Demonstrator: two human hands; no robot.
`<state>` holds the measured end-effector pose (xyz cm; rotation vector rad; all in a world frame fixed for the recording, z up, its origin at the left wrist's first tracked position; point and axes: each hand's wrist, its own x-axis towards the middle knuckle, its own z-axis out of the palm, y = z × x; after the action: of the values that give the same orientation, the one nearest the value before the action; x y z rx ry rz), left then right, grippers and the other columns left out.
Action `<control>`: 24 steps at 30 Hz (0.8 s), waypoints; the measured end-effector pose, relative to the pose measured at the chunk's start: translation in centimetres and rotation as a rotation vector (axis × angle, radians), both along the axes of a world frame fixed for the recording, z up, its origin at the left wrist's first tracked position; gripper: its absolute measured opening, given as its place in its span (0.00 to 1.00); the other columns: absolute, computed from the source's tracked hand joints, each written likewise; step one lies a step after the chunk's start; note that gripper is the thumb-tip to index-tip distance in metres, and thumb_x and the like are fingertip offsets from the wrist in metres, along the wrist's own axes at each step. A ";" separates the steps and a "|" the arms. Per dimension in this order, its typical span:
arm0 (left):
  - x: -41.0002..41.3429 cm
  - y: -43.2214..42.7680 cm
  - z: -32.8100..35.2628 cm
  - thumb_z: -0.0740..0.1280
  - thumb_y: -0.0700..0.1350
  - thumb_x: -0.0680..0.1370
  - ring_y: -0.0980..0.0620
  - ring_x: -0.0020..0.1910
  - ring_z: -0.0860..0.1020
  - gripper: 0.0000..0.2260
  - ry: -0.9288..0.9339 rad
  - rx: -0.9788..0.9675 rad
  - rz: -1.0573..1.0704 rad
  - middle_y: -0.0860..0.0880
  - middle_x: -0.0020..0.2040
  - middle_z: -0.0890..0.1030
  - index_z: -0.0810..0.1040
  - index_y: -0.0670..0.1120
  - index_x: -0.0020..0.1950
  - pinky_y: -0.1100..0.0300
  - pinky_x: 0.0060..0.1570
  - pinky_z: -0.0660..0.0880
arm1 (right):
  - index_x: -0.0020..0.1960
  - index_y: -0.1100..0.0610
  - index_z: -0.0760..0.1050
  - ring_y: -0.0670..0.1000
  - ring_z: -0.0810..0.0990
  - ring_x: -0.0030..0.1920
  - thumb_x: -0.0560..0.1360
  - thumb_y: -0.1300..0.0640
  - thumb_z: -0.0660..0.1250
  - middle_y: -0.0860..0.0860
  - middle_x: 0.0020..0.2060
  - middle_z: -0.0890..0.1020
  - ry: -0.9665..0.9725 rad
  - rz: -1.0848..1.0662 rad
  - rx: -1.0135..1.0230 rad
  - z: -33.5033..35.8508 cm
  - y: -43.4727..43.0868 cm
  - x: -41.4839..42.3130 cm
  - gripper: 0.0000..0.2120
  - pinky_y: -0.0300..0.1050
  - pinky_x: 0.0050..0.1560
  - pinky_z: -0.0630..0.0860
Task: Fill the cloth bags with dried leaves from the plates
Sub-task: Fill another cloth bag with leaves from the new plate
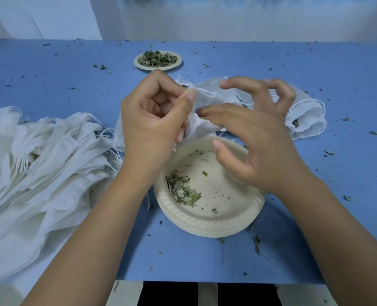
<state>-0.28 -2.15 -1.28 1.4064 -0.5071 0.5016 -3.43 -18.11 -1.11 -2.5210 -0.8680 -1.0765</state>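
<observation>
My left hand point(154, 117) pinches the edge of a white cloth bag point(207, 99) between thumb and fingers, holding it above the far rim of the near paper plate point(205, 228). My right hand point(258, 140) hovers beside it with fingers spread and loosely bent, and its index fingertip touches the bag's cloth. Only a small clump of dried leaves point(183, 192) and crumbs lie on the near plate. A second, smaller-looking plate point(161, 68) further back is heaped with dried leaves point(156, 58).
A large pile of limp white cloth bags point(39, 157) with drawstrings covers the left of the blue table point(205, 261). More white bags point(307, 120) lie at the right behind my right hand, one showing leaves inside. Leaf bits are scattered over the table.
</observation>
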 end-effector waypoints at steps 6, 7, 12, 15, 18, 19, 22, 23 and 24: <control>0.6 1.3 0.8 0.68 0.37 0.74 0.59 0.15 0.63 0.14 0.104 -0.157 -0.118 0.55 0.22 0.72 0.75 0.52 0.32 0.71 0.18 0.60 | 0.33 0.52 0.73 0.45 0.66 0.67 0.73 0.49 0.57 0.43 0.44 0.80 0.353 -0.044 -0.359 2.6 4.0 2.4 0.13 0.56 0.73 0.43; 0.8 1.5 0.9 0.67 0.36 0.74 0.60 0.15 0.63 0.14 0.115 -0.184 -0.081 0.55 0.22 0.72 0.75 0.51 0.32 0.71 0.18 0.59 | 0.31 0.53 0.70 0.43 0.66 0.64 0.74 0.50 0.58 0.43 0.39 0.78 0.389 -0.041 -0.394 2.9 4.7 2.9 0.14 0.56 0.74 0.42; 2.0 2.8 1.2 0.67 0.34 0.75 0.57 0.18 0.65 0.11 0.106 -0.357 0.140 0.53 0.23 0.71 0.72 0.45 0.35 0.67 0.21 0.62 | 0.40 0.49 0.75 0.39 0.69 0.63 0.74 0.55 0.69 0.45 0.50 0.81 0.487 0.175 0.121 4.8 3.6 2.7 0.05 0.43 0.72 0.53; 2.4 3.2 1.0 0.67 0.34 0.76 0.56 0.19 0.66 0.12 0.101 -0.406 0.215 0.55 0.23 0.72 0.71 0.45 0.35 0.65 0.22 0.63 | 0.50 0.50 0.79 0.39 0.77 0.55 0.71 0.57 0.73 0.39 0.48 0.82 0.546 0.236 0.406 4.5 0.7 1.9 0.08 0.34 0.60 0.67; 2.4 2.8 0.8 0.67 0.36 0.76 0.55 0.19 0.67 0.12 0.092 -0.347 0.233 0.55 0.24 0.72 0.71 0.45 0.35 0.64 0.22 0.64 | 0.49 0.50 0.80 0.39 0.77 0.47 0.67 0.58 0.77 0.38 0.46 0.80 0.959 0.239 0.159 2.5 0.4 1.0 0.13 0.39 0.53 0.72; 2.4 2.7 0.8 0.67 0.36 0.76 0.55 0.19 0.68 0.12 0.092 -0.335 0.233 0.55 0.24 0.72 0.71 0.45 0.35 0.64 0.23 0.64 | 0.51 0.49 0.80 0.39 0.76 0.49 0.66 0.58 0.78 0.38 0.48 0.79 1.068 0.260 0.065 1.5 0.9 0.8 0.15 0.39 0.55 0.72; 2.4 2.7 0.6 0.68 0.35 0.76 0.55 0.19 0.68 0.12 0.097 -0.327 0.240 0.55 0.24 0.72 0.71 0.44 0.35 0.64 0.22 0.64 | 0.53 0.49 0.80 0.40 0.73 0.56 0.66 0.60 0.78 0.38 0.53 0.76 1.146 0.366 -0.071 -0.8 2.4 0.6 0.17 0.40 0.60 0.69; 2.5 2.7 0.6 0.67 0.35 0.77 0.55 0.19 0.67 0.12 0.100 -0.329 0.243 0.54 0.24 0.72 0.71 0.44 0.35 0.64 0.22 0.64 | 0.51 0.50 0.81 0.41 0.74 0.56 0.66 0.60 0.78 0.39 0.52 0.76 1.141 0.379 -0.072 -0.9 2.4 0.8 0.15 0.41 0.60 0.69; 2.5 2.7 0.6 0.67 0.35 0.77 0.55 0.19 0.67 0.12 0.102 -0.332 0.246 0.54 0.24 0.72 0.71 0.44 0.35 0.64 0.22 0.64 | 0.48 0.50 0.82 0.43 0.75 0.54 0.66 0.61 0.77 0.40 0.50 0.76 1.126 0.364 -0.069 -0.9 2.0 1.0 0.13 0.43 0.59 0.70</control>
<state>2.22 0.58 -0.70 1.1715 -0.1572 0.6751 -2.44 -16.06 -2.04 -2.3062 -0.8973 0.4919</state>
